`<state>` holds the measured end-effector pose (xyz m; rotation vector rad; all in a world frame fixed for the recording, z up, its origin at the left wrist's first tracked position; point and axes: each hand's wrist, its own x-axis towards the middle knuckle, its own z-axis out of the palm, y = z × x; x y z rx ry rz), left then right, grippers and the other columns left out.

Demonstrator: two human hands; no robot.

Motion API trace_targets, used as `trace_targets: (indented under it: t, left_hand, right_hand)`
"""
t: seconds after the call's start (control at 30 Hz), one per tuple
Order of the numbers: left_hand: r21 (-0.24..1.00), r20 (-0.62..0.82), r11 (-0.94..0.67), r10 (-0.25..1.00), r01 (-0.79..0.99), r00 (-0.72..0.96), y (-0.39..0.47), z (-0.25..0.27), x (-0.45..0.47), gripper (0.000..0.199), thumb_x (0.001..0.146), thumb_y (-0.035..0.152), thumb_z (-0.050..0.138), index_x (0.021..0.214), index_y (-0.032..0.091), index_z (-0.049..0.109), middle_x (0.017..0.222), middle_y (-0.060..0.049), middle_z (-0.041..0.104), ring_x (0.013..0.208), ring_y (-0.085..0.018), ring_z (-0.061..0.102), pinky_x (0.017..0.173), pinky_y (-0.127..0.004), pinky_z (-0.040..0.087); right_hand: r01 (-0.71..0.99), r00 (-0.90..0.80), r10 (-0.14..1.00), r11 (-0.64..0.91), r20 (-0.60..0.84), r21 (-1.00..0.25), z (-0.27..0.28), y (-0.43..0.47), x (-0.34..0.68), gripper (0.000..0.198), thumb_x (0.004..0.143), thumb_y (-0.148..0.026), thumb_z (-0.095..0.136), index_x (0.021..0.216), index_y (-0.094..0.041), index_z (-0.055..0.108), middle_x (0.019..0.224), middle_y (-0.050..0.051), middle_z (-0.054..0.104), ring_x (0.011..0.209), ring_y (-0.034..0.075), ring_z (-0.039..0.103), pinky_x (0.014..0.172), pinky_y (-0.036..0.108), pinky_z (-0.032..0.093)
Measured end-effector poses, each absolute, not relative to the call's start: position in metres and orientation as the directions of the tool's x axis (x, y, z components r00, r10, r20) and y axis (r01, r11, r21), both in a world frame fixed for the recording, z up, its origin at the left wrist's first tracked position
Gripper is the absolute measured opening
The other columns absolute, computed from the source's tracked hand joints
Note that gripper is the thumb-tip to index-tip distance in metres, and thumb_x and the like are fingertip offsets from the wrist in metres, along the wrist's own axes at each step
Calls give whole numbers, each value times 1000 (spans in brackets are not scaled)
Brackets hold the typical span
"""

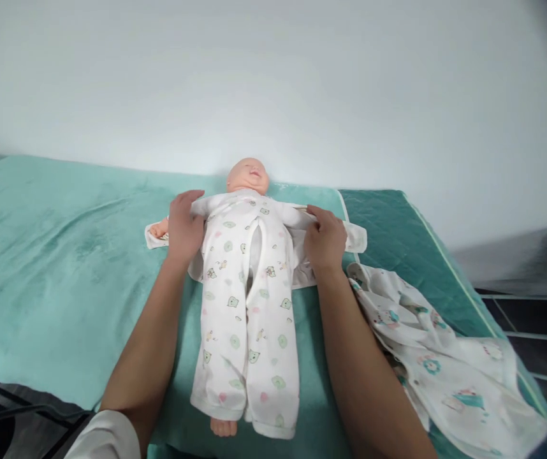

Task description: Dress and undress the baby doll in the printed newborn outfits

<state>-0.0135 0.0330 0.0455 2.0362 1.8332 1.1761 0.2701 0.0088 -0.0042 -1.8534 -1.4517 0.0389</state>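
A baby doll (248, 176) lies on its back, its head close to the wall. White printed trousers (226, 299) cover its torso and legs, with one foot showing at a cuff. Its arms are spread in white top sleeves (356, 238). On the left, my left hand (185, 226) closes around one sleeved arm, and the doll's small hand shows beyond it. My right hand (325, 239) is closed on the other sleeve, whose cuff extends past my knuckles. My fingertips are partly hidden in both hands.
A printed white baby garment (440, 363) lies crumpled beside my right forearm. Light green cloth (63, 274) and a darker quilted pad (393, 229) cover the bed. A white wall (273, 83) stands behind; dark flooring shows at both sides.
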Motion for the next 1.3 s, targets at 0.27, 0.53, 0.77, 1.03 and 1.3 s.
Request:
trace_targets:
  t: [0.27, 0.53, 0.77, 1.03, 1.3]
  left_hand:
    - [248, 170, -651, 758, 717, 630, 30, 104, 89, 29, 98, 21, 48, 108, 20, 75, 116, -8, 75, 117, -27, 67, 113, -43, 46]
    - [-63, -291, -672, 720, 738, 630, 65, 90, 180, 41, 99, 20, 48, 136, 14, 65, 142, -20, 63, 134, -34, 57, 109, -48, 48]
    - [-104, -363, -657, 724, 746, 587, 83, 77, 190, 52, 91, 18, 61, 143, 14, 59, 137, -20, 68, 127, -34, 64, 107, -50, 48]
    - [-112, -308, -676, 720, 728, 621, 81, 86, 176, 45, 83, 10, 65, 128, 15, 67, 123, -18, 74, 111, -32, 71, 93, -43, 53]
    - [-223, -202, -665, 747, 713, 634, 73, 117, 142, 48, 82, 3, 58, 129, 13, 62, 123, -18, 71, 111, -33, 68, 86, -40, 50]
  right_hand:
    - [783, 408, 812, -75, 418, -618, -4, 8, 267, 48, 90, -21, 42, 132, -17, 64, 140, 19, 61, 127, 33, 58, 109, 54, 43]
    - [792, 431, 848, -192, 308, -580, -5, 10, 273, 39, 94, -27, 45, 121, -13, 70, 120, 17, 72, 116, 34, 61, 107, 48, 40]
    - [789, 446, 849, -223, 283, -573, -4, 11, 276, 41, 92, -22, 44, 121, -12, 71, 119, 19, 72, 112, 34, 60, 101, 45, 41]
    - [701, 509, 818, -214, 267, -681, -6, 13, 290, 39, 89, -23, 40, 108, -15, 72, 97, 15, 73, 91, 30, 60, 91, 42, 43]
    - [466, 645, 723, -117, 247, -877, -7, 12, 298, 31, 84, -31, 45, 99, -19, 69, 97, 10, 72, 89, 25, 61, 88, 38, 47]
